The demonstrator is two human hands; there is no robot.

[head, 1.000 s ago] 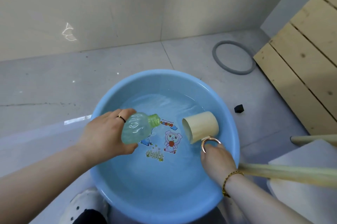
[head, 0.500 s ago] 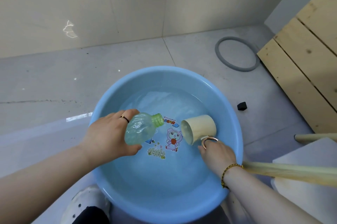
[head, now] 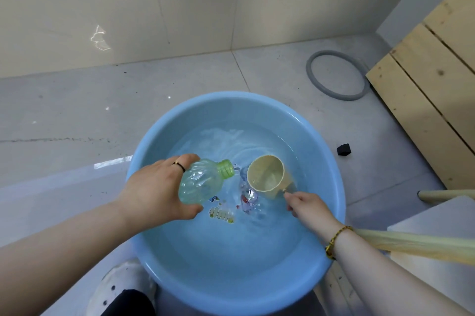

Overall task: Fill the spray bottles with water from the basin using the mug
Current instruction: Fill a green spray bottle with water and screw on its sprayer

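Observation:
A round blue basin [head: 144, 174] of water stands on the grey floor in front of me. My left hand [head: 156, 189] grips a clear green bottle [head: 200, 184] with no cap, tilted over the water, its threaded neck pointing right toward the mug. My right hand [head: 305, 206] holds the handle of a cream mug [head: 267, 174]. The mug's mouth faces up and toward me, just right of the bottle's neck, and water shows inside it. Ripples disturb the water below the mug.
A grey rubber ring [head: 312, 79] and a small black cube [head: 344, 149] lie on the floor beyond the basin. Pale wooden boards [head: 431, 89] lean at the right. A wooden pole [head: 416, 245] and a white panel [head: 437, 228] are by my right arm. My shoe [head: 115, 287] shows below.
My right hand has lifted and turned the mug from lying on its side to mouth-up with water in it. The water is now rippled. The bottle stayed tilted in my left hand.

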